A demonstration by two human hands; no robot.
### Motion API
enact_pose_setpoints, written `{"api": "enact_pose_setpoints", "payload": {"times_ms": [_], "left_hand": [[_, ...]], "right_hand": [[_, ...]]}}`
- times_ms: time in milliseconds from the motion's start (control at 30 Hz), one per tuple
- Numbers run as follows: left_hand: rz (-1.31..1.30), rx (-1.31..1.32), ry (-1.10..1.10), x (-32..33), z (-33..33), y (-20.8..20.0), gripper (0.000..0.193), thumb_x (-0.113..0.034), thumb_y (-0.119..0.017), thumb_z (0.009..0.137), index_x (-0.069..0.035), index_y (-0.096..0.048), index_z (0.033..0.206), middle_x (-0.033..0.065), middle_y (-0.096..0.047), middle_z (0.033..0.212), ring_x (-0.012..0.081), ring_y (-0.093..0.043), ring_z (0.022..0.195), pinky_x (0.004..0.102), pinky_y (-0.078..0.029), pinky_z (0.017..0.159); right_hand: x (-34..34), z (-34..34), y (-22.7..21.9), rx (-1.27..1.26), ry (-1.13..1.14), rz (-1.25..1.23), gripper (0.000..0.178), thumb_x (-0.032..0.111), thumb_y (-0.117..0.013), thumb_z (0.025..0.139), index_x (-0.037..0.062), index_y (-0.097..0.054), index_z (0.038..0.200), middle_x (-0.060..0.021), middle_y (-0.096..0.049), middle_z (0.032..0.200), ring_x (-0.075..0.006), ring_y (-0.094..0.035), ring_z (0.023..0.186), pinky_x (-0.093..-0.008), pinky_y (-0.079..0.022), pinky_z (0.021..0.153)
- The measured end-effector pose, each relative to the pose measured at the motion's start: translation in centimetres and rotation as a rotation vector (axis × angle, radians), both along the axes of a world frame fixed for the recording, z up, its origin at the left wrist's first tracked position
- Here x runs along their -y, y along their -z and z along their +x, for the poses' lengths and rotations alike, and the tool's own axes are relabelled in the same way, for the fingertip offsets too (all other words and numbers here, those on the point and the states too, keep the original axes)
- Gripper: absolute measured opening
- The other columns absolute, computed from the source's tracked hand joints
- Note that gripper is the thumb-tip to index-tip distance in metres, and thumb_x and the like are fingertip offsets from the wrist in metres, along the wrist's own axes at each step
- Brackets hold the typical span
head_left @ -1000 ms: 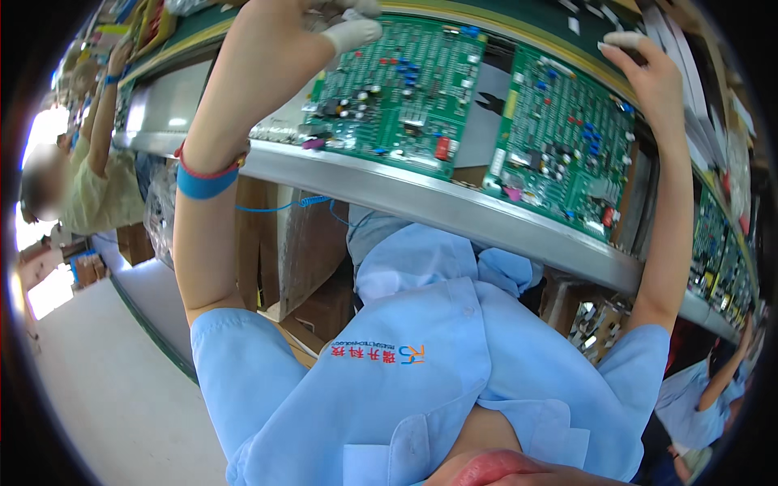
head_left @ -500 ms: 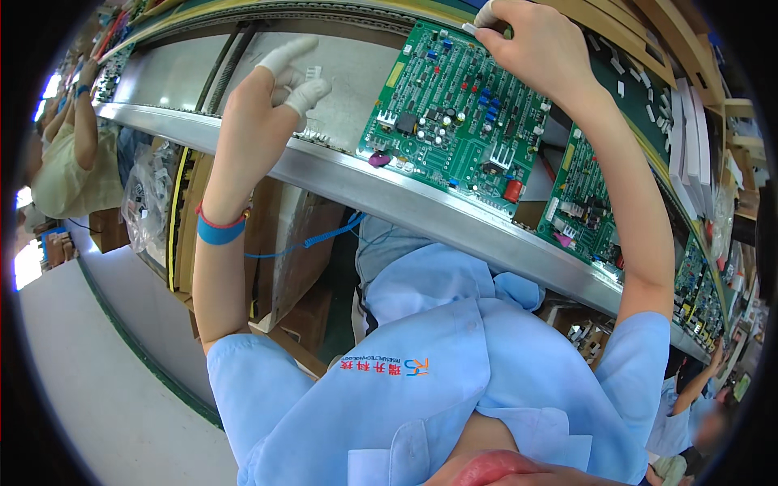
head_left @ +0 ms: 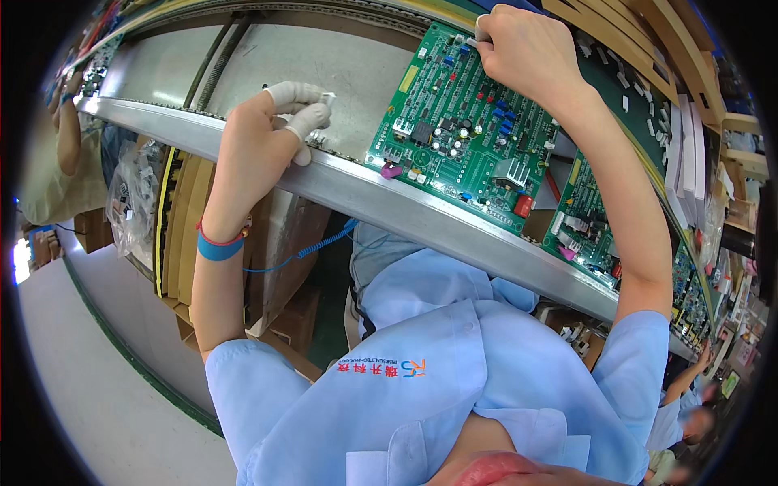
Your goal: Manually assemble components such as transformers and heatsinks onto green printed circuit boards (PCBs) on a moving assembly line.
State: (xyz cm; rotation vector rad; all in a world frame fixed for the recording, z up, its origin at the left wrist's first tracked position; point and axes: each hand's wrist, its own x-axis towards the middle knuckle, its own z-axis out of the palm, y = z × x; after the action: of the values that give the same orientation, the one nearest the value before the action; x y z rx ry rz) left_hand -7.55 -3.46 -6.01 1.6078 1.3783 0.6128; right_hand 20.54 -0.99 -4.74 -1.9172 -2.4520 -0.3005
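A large green circuit board (head_left: 474, 166), crowded with small parts, lies across the metal rail in front of me. My right hand (head_left: 531, 50) is at the board's far edge, fingertips pinched on a small white connector (head_left: 468, 40) at the surface; the fingers partly hide it. Left of the board, my left hand (head_left: 279, 125) hovers over the rail, wearing white finger cots. Between its thumb and fingers is another small white connector (head_left: 327, 98). A blue wrist strap (head_left: 219, 246) with a coiled cord circles my left wrist.
The metal rail (head_left: 373, 190) runs along the line's near side. A second green board (head_left: 585, 202) sits to the right, partly behind my right forearm. Loose white connectors (head_left: 625, 104) lie on a green surface at the far right. Other people work at both ends.
My left fingers have closed more around their connector, and the hand is slightly lower. My right hand has moved from beyond the board's far edge down onto the board with its connector.
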Motion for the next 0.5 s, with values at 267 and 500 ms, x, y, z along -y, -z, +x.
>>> {"api": "enact_pose_setpoints", "payload": {"times_ms": [267, 500], "left_hand": [[0.13, -0.205, 0.233, 0.2, 1.9, 0.7, 0.018, -0.014, -0.069, 0.086, 0.004, -0.068, 0.091, 0.0046, -0.067, 0.073, 0.008, -0.058, 0.064, 0.0231, -0.046, 0.059], [0.228, -0.413, 0.312, 0.4, 3.7, 0.2, 0.024, -0.019, -0.07, 0.081, 0.005, -0.069, 0.083, 0.0137, -0.066, 0.066, 0.0176, -0.062, 0.059, 0.0306, -0.049, 0.06]], "right_hand": [[0.8, -0.6, -0.9, 0.058, -0.01, 0.002, 0.014, 0.015, -0.063, 0.076, 0.0026, -0.068, 0.074, -0.0139, -0.065, 0.078, -0.0295, -0.066, 0.075, -0.0411, -0.052, 0.063], [4.0, 1.8, -2.4, -0.183, 0.087, 0.003, 0.023, 0.025, -0.066, 0.081, 0.0048, -0.071, 0.092, -0.0143, -0.067, 0.081, -0.0286, -0.066, 0.079, -0.0395, -0.052, 0.067]]}}
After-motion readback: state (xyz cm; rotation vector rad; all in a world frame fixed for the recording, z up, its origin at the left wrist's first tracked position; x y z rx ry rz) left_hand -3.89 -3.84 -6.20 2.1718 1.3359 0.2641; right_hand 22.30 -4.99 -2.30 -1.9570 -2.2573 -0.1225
